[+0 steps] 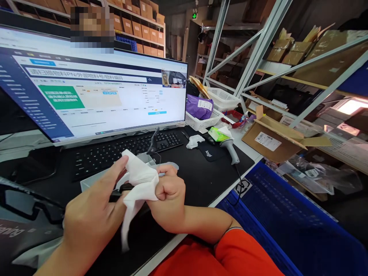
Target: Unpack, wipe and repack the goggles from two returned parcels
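The work surface is a white desk [246,150], largely covered by a flat black mat [205,182]. Directly on the mat lie a black full-size keyboard [172,140], a crumpled white tissue [195,142] and a grey handheld scanner [230,151]. A white perforated plastic basket [199,123] stands beyond the mat. A translucent plastic container [87,183] sits before the keyboard, partly obscured; its contact with the mat cannot be confirmed.

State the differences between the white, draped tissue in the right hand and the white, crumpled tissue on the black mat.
The white, draped tissue trails a long, loose tail; the white, crumpled tissue lies bunched. The right hand grips the draped tissue, while the crumpled tissue rests untouched on the black mat. Both are white.
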Action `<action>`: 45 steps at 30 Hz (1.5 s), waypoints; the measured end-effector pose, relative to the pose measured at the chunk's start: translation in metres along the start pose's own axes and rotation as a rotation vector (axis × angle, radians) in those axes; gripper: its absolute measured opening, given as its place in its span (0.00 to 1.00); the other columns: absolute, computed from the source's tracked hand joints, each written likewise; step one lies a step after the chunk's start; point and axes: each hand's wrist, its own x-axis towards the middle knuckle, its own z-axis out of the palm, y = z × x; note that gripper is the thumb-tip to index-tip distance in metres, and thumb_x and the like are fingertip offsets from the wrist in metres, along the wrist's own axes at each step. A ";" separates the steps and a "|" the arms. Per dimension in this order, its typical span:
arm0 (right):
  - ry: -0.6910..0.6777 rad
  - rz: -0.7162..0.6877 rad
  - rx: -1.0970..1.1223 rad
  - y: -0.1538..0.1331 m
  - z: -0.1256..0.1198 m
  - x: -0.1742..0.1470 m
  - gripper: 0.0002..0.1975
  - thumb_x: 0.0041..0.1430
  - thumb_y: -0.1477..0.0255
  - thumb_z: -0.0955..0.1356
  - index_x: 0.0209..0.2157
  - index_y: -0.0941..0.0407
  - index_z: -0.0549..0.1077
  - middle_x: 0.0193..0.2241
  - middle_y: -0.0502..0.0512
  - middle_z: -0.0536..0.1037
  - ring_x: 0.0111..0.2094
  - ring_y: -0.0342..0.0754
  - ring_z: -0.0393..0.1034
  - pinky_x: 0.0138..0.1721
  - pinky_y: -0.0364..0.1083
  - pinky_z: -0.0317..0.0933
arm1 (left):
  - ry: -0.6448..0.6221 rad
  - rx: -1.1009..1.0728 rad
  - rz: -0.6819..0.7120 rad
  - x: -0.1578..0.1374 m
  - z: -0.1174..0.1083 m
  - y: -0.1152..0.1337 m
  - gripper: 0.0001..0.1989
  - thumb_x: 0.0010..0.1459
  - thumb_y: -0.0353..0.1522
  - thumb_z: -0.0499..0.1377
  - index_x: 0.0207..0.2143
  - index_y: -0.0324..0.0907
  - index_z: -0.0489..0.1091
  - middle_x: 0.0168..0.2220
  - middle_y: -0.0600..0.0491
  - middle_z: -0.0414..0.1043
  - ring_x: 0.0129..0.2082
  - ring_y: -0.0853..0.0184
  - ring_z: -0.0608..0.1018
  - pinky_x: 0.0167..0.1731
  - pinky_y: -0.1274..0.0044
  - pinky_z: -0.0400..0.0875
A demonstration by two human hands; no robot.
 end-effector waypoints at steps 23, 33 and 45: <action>0.244 0.385 0.494 0.002 -0.013 0.003 0.37 0.43 0.61 0.83 0.17 0.52 0.50 0.23 0.47 0.66 0.27 0.43 0.59 0.29 0.43 0.56 | -0.141 -0.445 -0.363 0.008 -0.013 0.015 0.30 0.67 0.36 0.57 0.71 0.51 0.66 0.56 0.58 0.83 0.50 0.67 0.87 0.56 0.82 0.77; 0.084 0.374 0.355 0.010 -0.034 -0.002 0.31 0.50 0.59 0.81 0.16 0.52 0.57 0.28 0.54 0.77 0.30 0.48 0.68 0.34 0.47 0.64 | -0.147 -0.280 -0.192 0.011 -0.015 0.013 0.27 0.74 0.41 0.52 0.73 0.55 0.63 0.57 0.63 0.82 0.52 0.69 0.86 0.57 0.81 0.77; 0.072 0.242 0.291 -0.007 -0.012 -0.001 0.32 0.46 0.71 0.80 0.15 0.52 0.51 0.22 0.48 0.68 0.28 0.45 0.63 0.32 0.45 0.59 | -0.046 -0.059 0.054 0.002 0.005 0.010 0.32 0.79 0.41 0.51 0.80 0.56 0.48 0.54 0.51 0.85 0.41 0.61 0.89 0.40 0.75 0.80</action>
